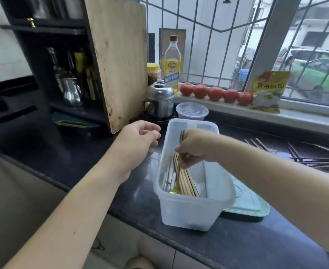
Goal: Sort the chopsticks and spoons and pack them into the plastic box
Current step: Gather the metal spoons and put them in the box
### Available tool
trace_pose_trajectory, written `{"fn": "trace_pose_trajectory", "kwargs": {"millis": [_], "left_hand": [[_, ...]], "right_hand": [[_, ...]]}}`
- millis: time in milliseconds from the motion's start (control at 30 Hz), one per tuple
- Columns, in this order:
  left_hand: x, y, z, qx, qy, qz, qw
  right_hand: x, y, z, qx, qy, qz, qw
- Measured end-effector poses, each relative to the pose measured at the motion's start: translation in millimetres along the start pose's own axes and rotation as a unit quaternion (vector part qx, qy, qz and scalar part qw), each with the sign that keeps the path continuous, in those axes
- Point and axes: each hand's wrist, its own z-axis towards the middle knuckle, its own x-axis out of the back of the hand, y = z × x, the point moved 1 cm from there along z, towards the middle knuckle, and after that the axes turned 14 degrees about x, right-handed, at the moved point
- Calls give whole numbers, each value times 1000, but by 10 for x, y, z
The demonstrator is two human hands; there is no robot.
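Over the plastic box (191, 210) my right hand (193, 146) pinches a gold spoon (179, 167), left hand (138, 142) loose and empty, so a slip could scatter the sorted wooden chopsticks (187, 181).

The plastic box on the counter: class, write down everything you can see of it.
The plastic box is a deep, translucent white rectangular tub with rounded corners and a rolled rim. It stands upright and open on the dark counter, long side running away from the camera. Inside lie pale chopsticks, white-handled cutlery and a gold spoon. The right hand reaches in over it, its grip on the spoon; the left hand hovers beside its left wall. A pale green lid lies against its right side.
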Motion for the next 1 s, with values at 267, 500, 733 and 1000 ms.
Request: {"fn": "trace_pose_trajectory", "kwargs": {"millis": [267, 500, 733, 1000], "left_hand": [[92, -88, 98, 3, -1, -7, 1000], [-26, -87, 167, -3, -13, 37, 999], [-41, -78, 170, -7, -2, 44, 999], [-17, 36, -65, -18, 12, 67, 998]], "right_hand": [[-197, 98, 222, -77, -92, 34, 992], [2, 42, 313, -55, -58, -40, 996], [-103, 32, 361, -57, -53, -46, 996], [116, -30, 151, 18, -48, -71, 996]]}}
